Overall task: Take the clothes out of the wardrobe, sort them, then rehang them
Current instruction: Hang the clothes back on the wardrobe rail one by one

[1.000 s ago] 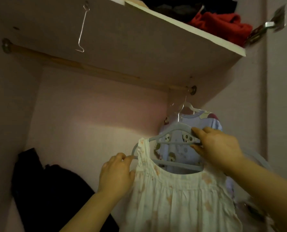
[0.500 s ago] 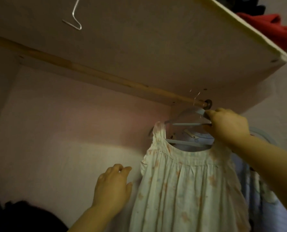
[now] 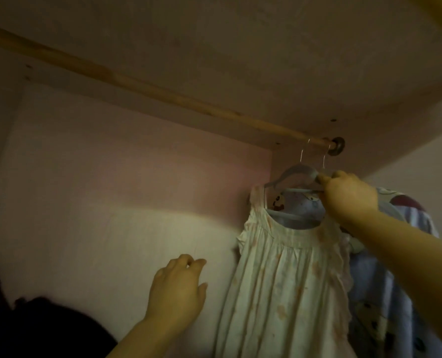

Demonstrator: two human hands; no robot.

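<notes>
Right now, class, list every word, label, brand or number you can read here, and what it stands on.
None can be read.
Pale dress: faint blotchy print only, no words.
Blue garment: cartoon pictures, no lettering legible.
Hanger in the right hand: no visible brand or label.

The right half of the hanger [image 3: 289, 177] is covered by the right hand [image 3: 349, 197] gripping it, so that end can't really be made out. The two wire hooks [image 3: 302, 154] on the rod [image 3: 142, 85] are too thin to be matched to anything. The blue printed garment [image 3: 385, 306] is mostly hidden behind the white dress [image 3: 287, 293] and the forearm, and both are cut off at the bottom edge. The dark heap [image 3: 47, 329] at lower left is clipped and too murky to be identified. The left hand [image 3: 176, 290] is slightly blurred.
</notes>
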